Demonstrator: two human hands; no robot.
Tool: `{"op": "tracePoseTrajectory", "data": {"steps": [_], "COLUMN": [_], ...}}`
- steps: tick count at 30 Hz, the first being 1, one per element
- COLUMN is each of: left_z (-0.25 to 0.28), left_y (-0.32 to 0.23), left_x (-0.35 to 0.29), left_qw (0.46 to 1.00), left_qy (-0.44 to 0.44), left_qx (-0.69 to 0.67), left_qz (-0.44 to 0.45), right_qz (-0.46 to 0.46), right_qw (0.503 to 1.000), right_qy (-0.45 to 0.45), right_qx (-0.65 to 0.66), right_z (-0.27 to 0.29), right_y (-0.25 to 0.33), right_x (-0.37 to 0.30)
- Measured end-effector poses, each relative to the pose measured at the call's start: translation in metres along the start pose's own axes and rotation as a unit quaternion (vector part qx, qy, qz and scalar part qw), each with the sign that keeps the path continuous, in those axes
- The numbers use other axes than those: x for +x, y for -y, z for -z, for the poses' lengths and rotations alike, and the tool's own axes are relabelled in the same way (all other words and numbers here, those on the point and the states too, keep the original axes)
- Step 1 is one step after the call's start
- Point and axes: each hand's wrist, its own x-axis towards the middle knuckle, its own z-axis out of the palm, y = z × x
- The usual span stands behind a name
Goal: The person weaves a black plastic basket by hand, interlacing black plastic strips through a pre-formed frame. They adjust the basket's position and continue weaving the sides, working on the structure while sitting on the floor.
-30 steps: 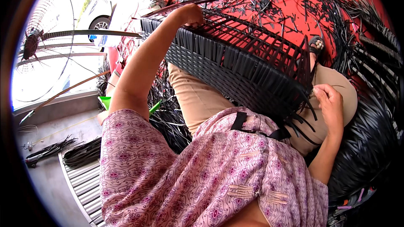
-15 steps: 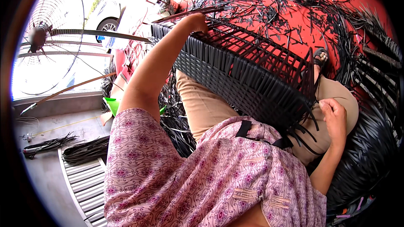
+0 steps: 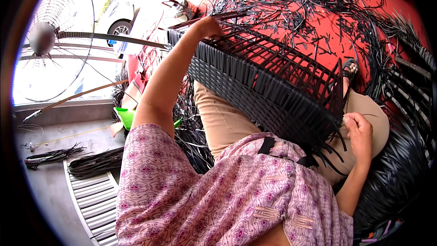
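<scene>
A black woven plastic basket lies tilted across my lap, its open lattice side facing away from me. My left hand is bent over its far left rim, closed on the edge; the fingertips are hidden behind the weave. Loose black strands stick out at the near right corner. Close beside that corner is my right hand, its fingers curled and pressed together over my knee. Whether a thin strand is between them I cannot make out.
Black strip offcuts litter the red floor covering. A heap of black strips lies on the right. On the left are a fan, a green object, strip bundles and a slatted metal piece.
The whole view has shifted slightly, moving the scene a little right and down. Both hands keep nearly the same places at the basket; the right fingers have curled a bit more.
</scene>
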Motion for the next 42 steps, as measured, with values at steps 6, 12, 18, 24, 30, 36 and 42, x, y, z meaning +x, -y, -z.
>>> {"op": "tracePoseTrajectory", "data": {"steps": [6, 12, 18, 24, 30, 36, 42], "left_z": [-0.015, -0.016, -0.019, -0.012, -0.001, -0.025, -0.004], "left_y": [0.034, 0.043, 0.005, 0.043, 0.066, 0.124, 0.066], "left_x": [0.015, 0.034, 0.016, 0.012, 0.011, 0.060, 0.040], "left_qw": [0.965, 0.985, 0.983, 0.995, 0.971, 0.968, 0.987], "left_qy": [-0.135, -0.078, -0.134, -0.096, -0.147, -0.128, -0.080], "left_qx": [0.202, 0.149, 0.047, -0.004, 0.173, 0.205, 0.102], "left_qz": [-0.096, -0.033, 0.119, -0.030, -0.073, -0.062, 0.097], "right_qz": [-0.026, -0.026, -0.034, -0.046, -0.064, -0.066, -0.080], "right_qw": [0.999, 0.999, 0.999, 0.999, 0.998, 0.997, 0.997], "right_qy": [0.010, 0.015, 0.014, 0.018, 0.014, 0.026, 0.014], "right_qx": [-0.016, -0.013, -0.014, -0.011, 0.000, 0.006, 0.014], "right_z": [0.007, 0.004, 0.002, -0.001, 0.003, 0.002, 0.002], "right_y": [-0.006, -0.006, -0.002, 0.000, -0.001, -0.003, 0.002], "right_x": [-0.003, -0.003, -0.002, 0.001, 0.002, 0.002, 0.001]}}
